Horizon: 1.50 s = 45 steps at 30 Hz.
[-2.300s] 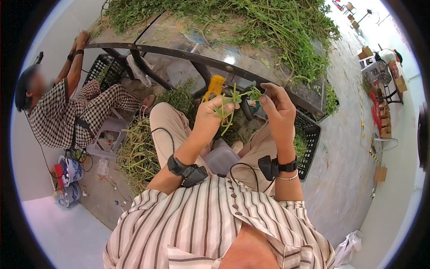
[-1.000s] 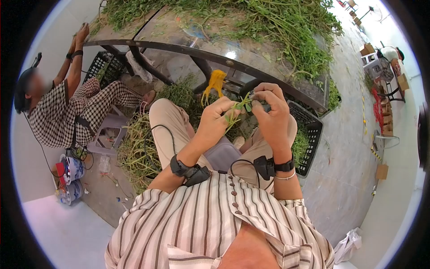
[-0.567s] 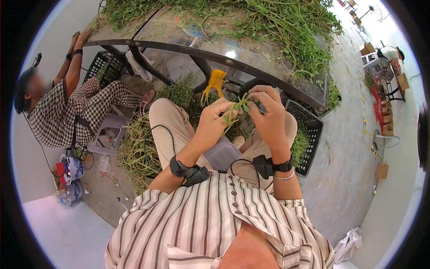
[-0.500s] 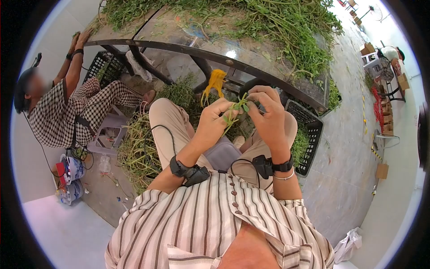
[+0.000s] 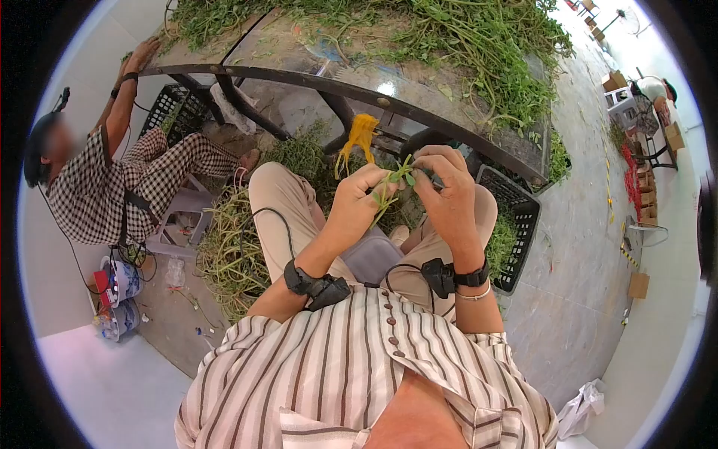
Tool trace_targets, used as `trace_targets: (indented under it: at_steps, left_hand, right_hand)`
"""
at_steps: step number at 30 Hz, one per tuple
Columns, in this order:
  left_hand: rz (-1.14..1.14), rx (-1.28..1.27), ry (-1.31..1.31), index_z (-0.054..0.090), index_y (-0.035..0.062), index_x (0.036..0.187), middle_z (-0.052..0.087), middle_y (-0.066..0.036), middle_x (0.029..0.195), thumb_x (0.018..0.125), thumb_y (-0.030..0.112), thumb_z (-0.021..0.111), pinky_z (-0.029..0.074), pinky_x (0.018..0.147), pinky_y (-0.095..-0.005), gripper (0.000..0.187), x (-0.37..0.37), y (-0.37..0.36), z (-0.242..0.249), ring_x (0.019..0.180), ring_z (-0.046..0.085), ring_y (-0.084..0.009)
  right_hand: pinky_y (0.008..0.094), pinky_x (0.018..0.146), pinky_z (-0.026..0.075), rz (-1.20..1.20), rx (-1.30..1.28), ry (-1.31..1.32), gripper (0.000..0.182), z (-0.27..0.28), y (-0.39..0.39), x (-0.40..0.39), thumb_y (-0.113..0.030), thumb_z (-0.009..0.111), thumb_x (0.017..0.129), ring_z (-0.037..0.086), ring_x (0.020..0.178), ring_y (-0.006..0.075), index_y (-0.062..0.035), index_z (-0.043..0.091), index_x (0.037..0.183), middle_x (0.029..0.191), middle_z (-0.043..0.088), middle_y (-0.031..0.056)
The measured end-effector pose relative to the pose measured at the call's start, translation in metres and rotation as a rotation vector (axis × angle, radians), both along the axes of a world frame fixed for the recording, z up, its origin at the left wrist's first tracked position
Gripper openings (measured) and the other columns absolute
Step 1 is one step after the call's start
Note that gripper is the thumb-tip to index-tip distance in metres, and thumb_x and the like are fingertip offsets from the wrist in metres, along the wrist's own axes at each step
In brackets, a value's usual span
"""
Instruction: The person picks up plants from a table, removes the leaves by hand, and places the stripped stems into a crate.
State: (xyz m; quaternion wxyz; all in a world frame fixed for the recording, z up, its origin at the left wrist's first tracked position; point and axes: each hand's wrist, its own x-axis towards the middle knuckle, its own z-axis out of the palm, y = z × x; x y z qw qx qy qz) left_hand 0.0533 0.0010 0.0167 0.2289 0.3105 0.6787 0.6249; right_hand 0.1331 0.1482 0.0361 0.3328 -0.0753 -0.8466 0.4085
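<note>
Above my lap, my left hand [image 5: 357, 200] is closed on a leafy green stem [image 5: 387, 187], pinched between thumb and fingers. My right hand [image 5: 447, 191] pinches the same sprig near its upper end, fingers curled and close to the left ones. Part of the stem is hidden behind the fingers. Beyond both hands is the table [image 5: 441, 116], with a large heap of green stems [image 5: 479, 49] on top. To the right of my knee stands a black crate [image 5: 527, 224] holding greens. A pile of cut stems [image 5: 228, 254] lies on the floor left of my legs.
A yellow net bag [image 5: 361, 138] hangs below the table edge. At the left, a co-worker [image 5: 90, 179] in checked clothes sits on a stool, arms reaching to the table. Another black crate [image 5: 168, 105] is under the table there. Blue-and-white buckets [image 5: 120, 299] stand at lower left.
My hands and the stem stay almost in place. The co-worker's hands at the table edge have shifted slightly, one moving a little up and right.
</note>
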Motion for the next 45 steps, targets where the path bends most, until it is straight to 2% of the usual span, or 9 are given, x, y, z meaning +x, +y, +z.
trace_targets:
  at_steps: [7, 13, 16, 18, 23, 31, 33, 37, 45]
  left_hand:
    - [0.041, 0.007, 0.028, 0.064, -0.0019, 0.093, 0.051, -0.003, 0.08, 0.087, 0.009, 0.056, 0.041, 0.067, -0.0231, 0.015, -0.001, -0.006, 0.01, 0.073, 0.049, -0.0104]
    - [0.203, -0.023, 0.105, 0.066, -0.0002, 0.092, 0.053, 0.003, 0.078, 0.088, 0.012, 0.06, 0.037, 0.066, -0.0213, 0.014, -0.036, -0.041, 0.008, 0.072, 0.046, -0.006]
    - [0.276, -0.069, 0.132, 0.066, 0.0002, 0.093, 0.053, 0.005, 0.077, 0.088, 0.013, 0.061, 0.036, 0.064, -0.02, 0.015, -0.053, -0.06, 0.009, 0.07, 0.045, -0.0044]
    - [0.325, -0.07, 0.13, 0.066, 0.0004, 0.095, 0.058, 0.002, 0.079, 0.088, 0.015, 0.059, 0.039, 0.068, -0.0215, 0.017, -0.059, -0.07, 0.009, 0.074, 0.049, -0.0058]
    - [0.404, -0.02, 0.064, 0.067, 0.0, 0.094, 0.062, 0.002, 0.081, 0.088, 0.015, 0.06, 0.039, 0.07, -0.0211, 0.017, -0.06, -0.069, 0.008, 0.076, 0.05, -0.0055]
    - [0.394, -0.072, 0.067, 0.068, 0.0005, 0.094, 0.061, 0.003, 0.079, 0.088, 0.016, 0.062, 0.039, 0.068, -0.0208, 0.018, -0.062, -0.069, 0.001, 0.074, 0.049, -0.0047]
    - [0.395, -0.052, 0.042, 0.068, 0.0003, 0.094, 0.06, 0.003, 0.078, 0.088, 0.016, 0.062, 0.038, 0.067, -0.0206, 0.018, -0.061, -0.068, 0.001, 0.073, 0.048, -0.0046]
    - [0.353, -0.036, 0.008, 0.067, -0.0005, 0.094, 0.059, 0.003, 0.078, 0.088, 0.016, 0.062, 0.037, 0.065, -0.0205, 0.019, -0.059, -0.06, -0.005, 0.072, 0.047, -0.0047]
    - [0.282, -0.085, 0.103, 0.067, -0.0002, 0.094, 0.058, 0.002, 0.08, 0.088, 0.016, 0.062, 0.038, 0.066, -0.0201, 0.018, -0.06, -0.049, -0.012, 0.074, 0.048, -0.0047]
  right_hand:
    - [0.0342, 0.078, 0.045, -0.079, -0.007, 0.052, 0.012, 0.008, 0.012, 0.004, 0.0, 0.06, 0.075, 0.056, 0.088, 0.0275, 0.001, 0.061, 0.086, 0.092, 0.062, 0.0108]
    - [0.033, 0.079, 0.045, -0.227, 0.126, 0.085, 0.011, -0.009, 0.09, -0.004, -0.009, 0.061, 0.081, 0.058, 0.088, 0.0267, 0.0, 0.064, 0.085, 0.087, 0.063, 0.0124]
    - [0.0307, 0.071, 0.045, -0.344, 0.187, 0.118, 0.014, -0.006, 0.106, -0.004, -0.013, 0.062, 0.083, 0.056, 0.075, 0.0206, 0.0003, 0.062, 0.081, 0.078, 0.061, 0.0096]
    - [0.0274, 0.059, 0.04, -0.41, 0.043, 0.051, 0.021, 0.001, 0.11, -0.001, -0.018, 0.061, 0.086, 0.045, 0.061, 0.0124, 0.0005, 0.058, 0.075, 0.067, 0.053, 0.0045]
    - [0.026, 0.052, 0.029, -0.425, -0.171, 0.096, 0.031, -0.001, 0.109, 0.001, -0.022, 0.059, 0.088, 0.033, 0.058, 0.0077, -0.0004, 0.049, 0.067, 0.057, 0.039, -0.0002]
    - [0.0313, 0.052, 0.03, -0.55, -0.027, 0.067, 0.037, -0.022, 0.155, -0.003, -0.033, 0.057, 0.089, 0.032, 0.055, 0.0123, -0.0023, 0.052, 0.068, 0.055, 0.04, 0.0036]
    - [0.0337, 0.052, 0.032, -0.543, 0.085, 0.012, 0.037, -0.024, 0.16, -0.004, -0.036, 0.056, 0.089, 0.033, 0.054, 0.0162, -0.0036, 0.054, 0.071, 0.057, 0.044, 0.0058]
    - [0.0363, 0.054, 0.034, -0.547, 0.062, 0.008, 0.036, -0.033, 0.163, -0.005, -0.039, 0.056, 0.088, 0.035, 0.055, 0.0208, -0.0048, 0.057, 0.076, 0.06, 0.048, 0.0077]
    - [0.0397, 0.061, 0.043, -0.591, 0.193, 0.024, 0.034, -0.036, 0.16, -0.003, -0.04, 0.056, 0.088, 0.051, 0.063, 0.0295, -0.0082, 0.066, 0.089, 0.073, 0.06, 0.0124]
